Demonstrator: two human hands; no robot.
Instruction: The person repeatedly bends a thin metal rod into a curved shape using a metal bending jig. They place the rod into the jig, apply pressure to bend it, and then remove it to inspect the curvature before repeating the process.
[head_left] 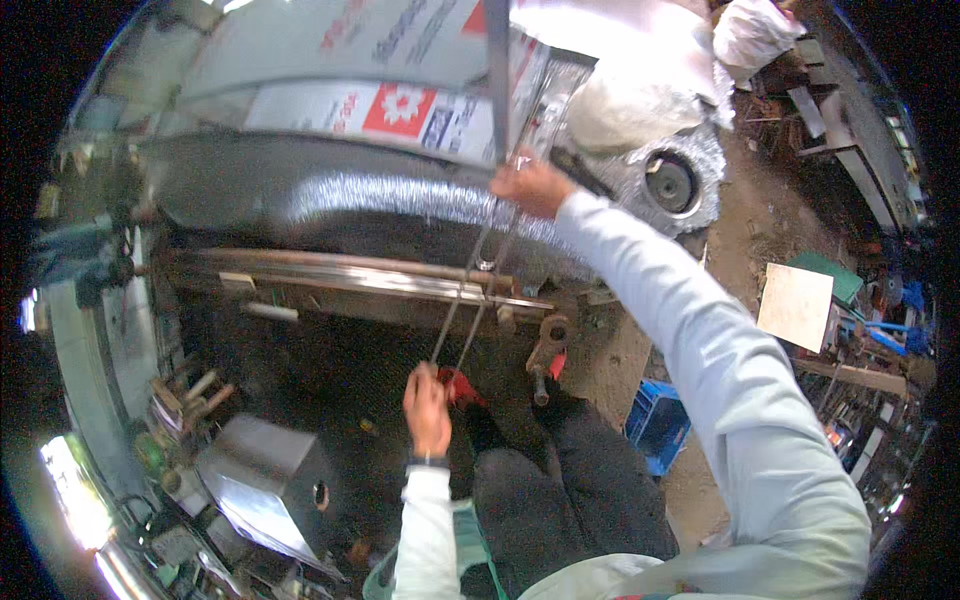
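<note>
1. Workshop ground, brown and littered, spreads around a work area where printed, film-covered sheets lie across the far side, with long metal pipes nearer the person and a blue plastic crate to the right.
2. Work looks to be under way: the pair of slim parallel rods, possibly two edges of one narrow piece, is already taken up by both hands. Setting it down or letting go is not yet done; how much else is left cannot be told.
3. These rods are in front of the person, between the hands, passing above the pipes.
4. Their long axis runs obliquely, the near end toward the person's legs and the far end away and rightward, toward the sheets.
5. Left hand: fingers bent closed, pinching the near end.
6. Right hand: fingers curled round the far end, beside the grey flat bar; whether it grips that bar too, I cannot tell.
</note>
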